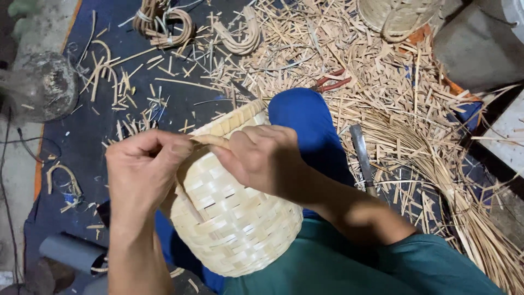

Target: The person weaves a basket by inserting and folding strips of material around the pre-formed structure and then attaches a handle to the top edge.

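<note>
Left hand (143, 166): curled, pinching the handle strip (210, 140) at the rim.
Right hand (262, 155): closed on the same strip.
Woven basket (234, 218): on the lap, under both hands.
Floor: dark mat (103, 123), scattered bamboo strips (393, 93).

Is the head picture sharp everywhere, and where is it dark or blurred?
Head view: the woven basket and both hands, left hand and right hand, are evenly lit and fairly sharp; the left corners fall into dark shadow; the round object at far left looks soft; no strong glare.

no packages, labels, signs, screens
</note>
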